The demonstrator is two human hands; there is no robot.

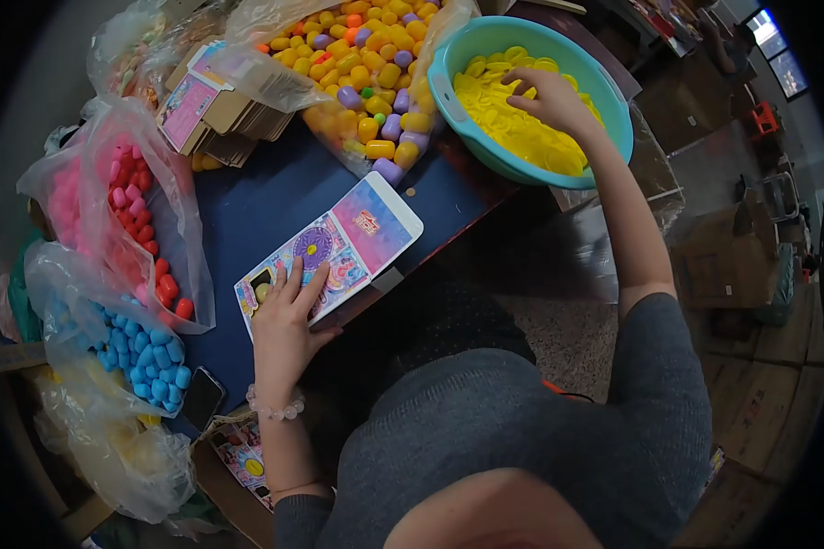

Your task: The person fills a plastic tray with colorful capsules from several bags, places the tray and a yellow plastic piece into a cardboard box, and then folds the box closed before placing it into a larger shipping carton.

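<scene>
My left hand point(288, 306) lies with spread fingers on a printed cardboard box point(375, 220) at the table's front edge. A purple wheel point(312, 249) is on the box's face, and a dark cut-out with a pale round piece sits beside my fingers. My right hand point(551, 99) reaches over a turquoise basin point(618, 146), its fingers bent and apart, with nothing visible in them. Yellow flat pieces point(513, 119), apparently thin discs, fill the basin, and my fingertips are at or just above them.
Plastic bags hold yellow and purple capsules point(384, 82), red capsules point(137, 220) and blue capsules point(146, 357). Flat printed cartons point(220, 114) are stacked at the back. A phone point(203, 398) lies at the left edge; an open carton point(238, 457) stands below. Boxes point(728, 256) stand right.
</scene>
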